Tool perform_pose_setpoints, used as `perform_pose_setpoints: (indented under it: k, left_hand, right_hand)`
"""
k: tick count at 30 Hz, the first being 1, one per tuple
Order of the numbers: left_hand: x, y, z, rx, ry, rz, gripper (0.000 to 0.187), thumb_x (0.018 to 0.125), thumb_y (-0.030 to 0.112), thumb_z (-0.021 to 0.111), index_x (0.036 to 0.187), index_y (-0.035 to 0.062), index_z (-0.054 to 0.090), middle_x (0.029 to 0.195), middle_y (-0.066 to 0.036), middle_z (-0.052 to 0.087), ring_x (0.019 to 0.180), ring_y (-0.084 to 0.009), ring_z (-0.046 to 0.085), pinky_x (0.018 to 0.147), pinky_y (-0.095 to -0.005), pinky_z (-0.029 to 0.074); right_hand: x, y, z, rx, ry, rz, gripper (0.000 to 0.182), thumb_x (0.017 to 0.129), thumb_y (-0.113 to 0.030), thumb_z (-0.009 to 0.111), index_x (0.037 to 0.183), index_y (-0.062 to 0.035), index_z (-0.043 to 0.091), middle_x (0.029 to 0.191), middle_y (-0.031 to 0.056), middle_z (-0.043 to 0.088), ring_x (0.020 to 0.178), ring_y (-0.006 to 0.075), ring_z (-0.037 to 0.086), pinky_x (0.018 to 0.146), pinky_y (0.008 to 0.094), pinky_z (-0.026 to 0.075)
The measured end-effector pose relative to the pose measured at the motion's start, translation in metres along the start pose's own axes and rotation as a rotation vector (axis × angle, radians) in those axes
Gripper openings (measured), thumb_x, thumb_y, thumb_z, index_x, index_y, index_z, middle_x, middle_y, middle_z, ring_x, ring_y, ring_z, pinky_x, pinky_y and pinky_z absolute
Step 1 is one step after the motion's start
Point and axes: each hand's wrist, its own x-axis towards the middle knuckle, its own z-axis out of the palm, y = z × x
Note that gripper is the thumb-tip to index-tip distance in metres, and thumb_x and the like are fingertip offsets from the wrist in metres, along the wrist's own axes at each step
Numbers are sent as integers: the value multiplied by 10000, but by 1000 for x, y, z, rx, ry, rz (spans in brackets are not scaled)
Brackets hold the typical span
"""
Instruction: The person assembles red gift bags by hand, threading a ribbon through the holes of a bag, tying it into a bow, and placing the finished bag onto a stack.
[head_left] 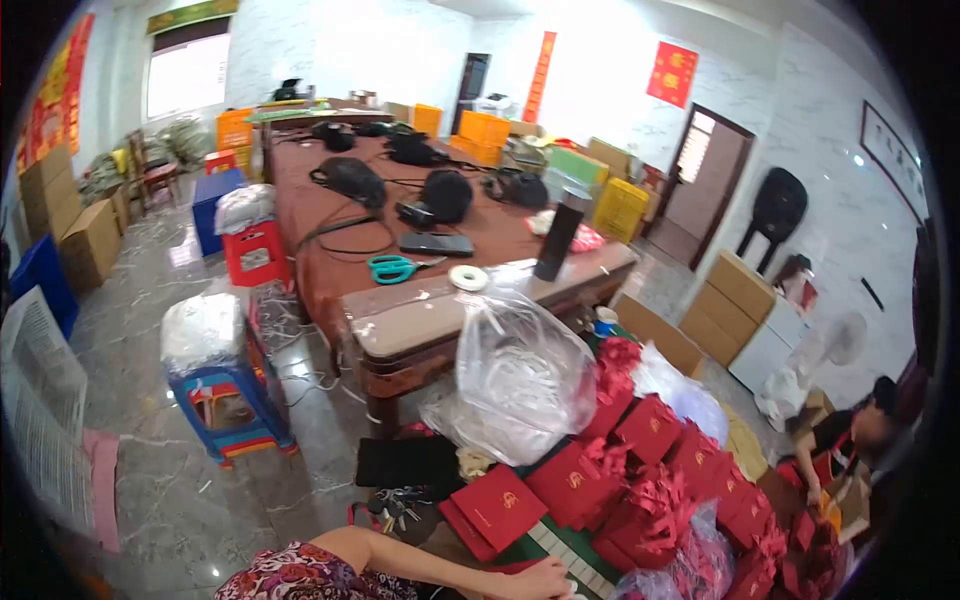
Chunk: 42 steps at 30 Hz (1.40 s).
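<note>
At the bottom edge, my left hand (545,580) reaches in from the left, its fingers curled down; I cannot tell what they hold. A white bit shows by the fingertips, and a red piece lies under the wrist. My right hand is out of view. Beside my left hand are red paper bags (505,508) with a gold logo. Close by, white strips (565,552) lie in a row on a green surface. More red bags (650,428) with red ribbons are heaped to the right. A bunch of keys (403,512) lies left of the bags, beside a black flat item (405,462).
A clear plastic bag (525,375) of white strips leans against a wooden bench (420,325). Scissors (392,268), a phone (436,244), a tape roll (467,278) and a dark bottle (563,235) lie or stand beyond. Stacked stools (228,400) stand left. Another person (845,440) handles things at right.
</note>
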Motion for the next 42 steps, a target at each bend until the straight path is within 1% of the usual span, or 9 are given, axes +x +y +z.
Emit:
perform_pose_setpoints:
  k: [2, 4, 5, 10, 18, 33, 36, 39, 42]
  left_hand:
    - [2, -2, 18, -96, 155, -27, 199, 709, 254, 755, 876, 192, 666, 836, -65, 642, 899, -287, 606, 852, -443, 403]
    - [4, 9, 5, -37, -56, -173, 217, 678, 335, 781, 801, 195, 671, 783, -71, 638, 837, -296, 620, 825, -457, 411]
    - [-4, 3, 22, -20, 238, -82, 233, 680, 373, 780, 740, 179, 666, 745, -81, 633, 791, -298, 631, 792, -469, 415]
    - [5, 0, 17, -101, 224, -156, 223, 720, 343, 770, 780, 153, 669, 754, -94, 645, 786, -295, 629, 776, -456, 400]
    - [11, -29, 24, -48, 145, -378, 238, 757, 219, 774, 876, 61, 641, 750, -122, 644, 789, -326, 626, 749, -436, 433]
    - [14, 0, -5, -102, 217, -121, 275, 773, 98, 740, 1017, 51, 621, 957, -172, 578, 920, -373, 560, 791, -456, 453]
    - [19, 24, -14, -224, 122, -58, 298, 769, 82, 745, 1038, 35, 627, 993, -174, 597, 932, -380, 578, 805, -440, 473]
    - [25, 51, -15, -373, 152, 8, 400, 795, 44, 722, 1179, 32, 609, 1060, -172, 633, 993, -362, 625, 867, -422, 511]
    - [23, 55, -9, -595, 63, -109, 425, 805, 6, 693, 1219, 42, 600, 1050, -173, 645, 919, -329, 663, 808, -396, 543]
  right_hand:
    - [17, 53, -7, -255, 192, -141, 144, 968, -173, 615, 902, -85, 707, 671, -3, 589, 550, 102, 503, 505, 257, 391]
    - [14, 9, 6, -62, 281, -100, 171, 894, -142, 662, 870, 22, 707, 822, 40, 688, 760, 120, 611, 690, 271, 480]
    - [8, -11, 12, -27, 297, 10, 151, 884, -120, 670, 900, 23, 716, 825, 33, 697, 771, 122, 619, 718, 281, 488]
    - [5, -1, 6, -256, 367, -191, 223, 968, -182, 591, 1049, -22, 724, 1020, 131, 729, 1000, 215, 681, 890, 325, 499]
    - [-69, 4, -23, -402, 958, -57, 172, 944, -166, 640, 1033, -34, 708, 871, 100, 696, 781, 154, 660, 700, 291, 506]
    - [-80, 9, 4, -657, 824, 70, 114, 884, -172, 645, 886, -59, 629, 756, 177, 651, 696, 384, 654, 599, 487, 496]
    - [-81, -23, 5, -558, 795, 29, 131, 899, -165, 640, 928, -40, 614, 807, 185, 669, 725, 368, 671, 634, 449, 516]
    - [-80, -49, 12, -247, 770, 45, 136, 909, -138, 673, 978, -36, 615, 822, 76, 680, 738, 160, 667, 674, 311, 525]
    - [-81, -63, 21, -117, 627, -10, 127, 908, -115, 679, 984, -35, 616, 822, 34, 660, 745, 92, 621, 690, 279, 515]
